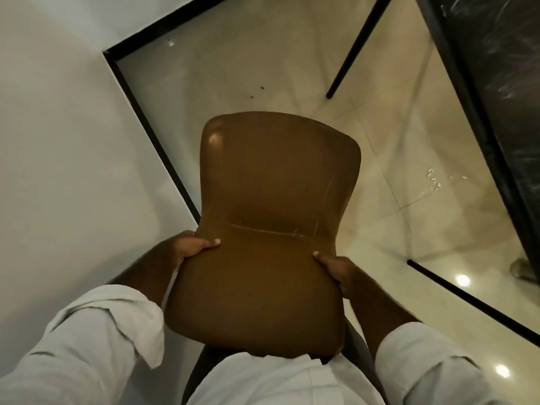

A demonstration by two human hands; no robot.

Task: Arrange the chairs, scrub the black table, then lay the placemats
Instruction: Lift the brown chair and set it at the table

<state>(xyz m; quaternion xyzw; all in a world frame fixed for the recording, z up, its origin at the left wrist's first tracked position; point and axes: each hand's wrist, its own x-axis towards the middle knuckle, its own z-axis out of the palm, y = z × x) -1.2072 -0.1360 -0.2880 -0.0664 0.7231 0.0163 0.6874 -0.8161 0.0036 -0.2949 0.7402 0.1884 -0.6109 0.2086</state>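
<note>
A brown leather chair [274, 206] fills the middle of the head view, seen from above with its backrest toward me and its seat pointing away. My left hand [187, 248] grips the left edge at the narrow waist between seat and back, thumb on top. My right hand [336, 270] grips the right edge at about the same height. The black table [502, 92] runs along the right side, its dark top smeared with pale streaks. One slanted black table leg [355, 51] stands on the floor beyond the chair.
A white wall [58, 159] with a black skirting line [152, 133] closes off the left, meeting another wall at a corner ahead. The glossy cream tile floor [394, 182] shows small dark specks and white crumbs. A black strip [467, 299] crosses the floor at lower right.
</note>
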